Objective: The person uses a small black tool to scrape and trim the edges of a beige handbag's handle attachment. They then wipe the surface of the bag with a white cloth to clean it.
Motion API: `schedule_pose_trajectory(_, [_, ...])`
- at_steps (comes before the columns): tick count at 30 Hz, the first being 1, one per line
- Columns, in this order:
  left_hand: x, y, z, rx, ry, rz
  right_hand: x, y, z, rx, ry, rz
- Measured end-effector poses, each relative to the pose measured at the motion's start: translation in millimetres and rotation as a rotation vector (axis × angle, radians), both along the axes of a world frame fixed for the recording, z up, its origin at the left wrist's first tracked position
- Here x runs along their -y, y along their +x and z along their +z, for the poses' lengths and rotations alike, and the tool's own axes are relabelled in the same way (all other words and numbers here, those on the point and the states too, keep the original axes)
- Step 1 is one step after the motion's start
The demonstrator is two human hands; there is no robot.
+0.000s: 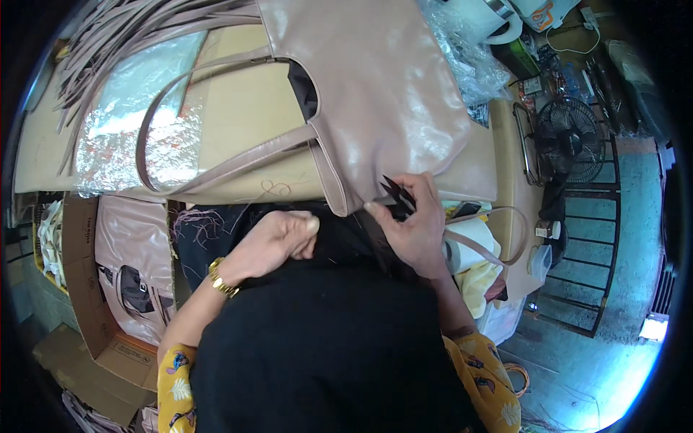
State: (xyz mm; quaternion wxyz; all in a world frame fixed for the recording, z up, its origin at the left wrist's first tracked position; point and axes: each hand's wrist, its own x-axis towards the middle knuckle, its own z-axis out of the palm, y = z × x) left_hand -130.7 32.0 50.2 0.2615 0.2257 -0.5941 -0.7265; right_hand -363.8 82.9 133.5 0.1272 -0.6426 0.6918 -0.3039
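right fingers (pixel 426 189) hold black snips (pixel 398 195) | left fingers (pixel 307 231) pinched together | mauve bag (pixel 382 94) on cream tabletop (pixel 242 83)

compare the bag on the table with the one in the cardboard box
The table bag lies on the tan tabletop; the box bag sits inside the cardboard box.
The table bag's handle loops widely leftward; the box bag's lies close against its body.
Black snips are near the table bag's lower edge; the box bag has no tool near it.
Both are glossy pinkish-taupe.
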Motion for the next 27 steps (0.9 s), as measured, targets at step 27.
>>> schedule_pose_trajectory(27, [106, -52, 65, 0.483, -1.519, 0.853, 63, -10, 7, 0.436, 0.022, -0.039])
